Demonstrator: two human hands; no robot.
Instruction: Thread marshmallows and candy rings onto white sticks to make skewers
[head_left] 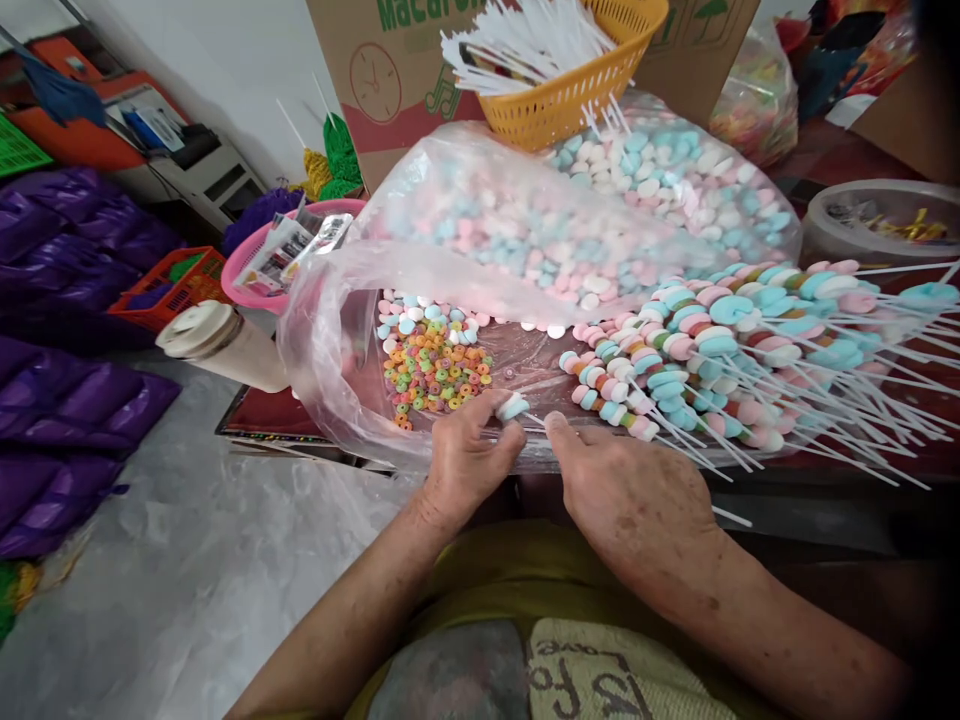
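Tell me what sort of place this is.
Probably a small workshop or a shop's back room: a big clear bag of pastel sweets lies open beside a pile of threaded sticks, a yellow basket holds many bare white sticks, and purple bundles sit at the left.

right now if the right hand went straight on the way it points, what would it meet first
The right hand would probably meet the blue-and-white marshmallow pinched in the left hand, though exact depth is unclear from this one view.
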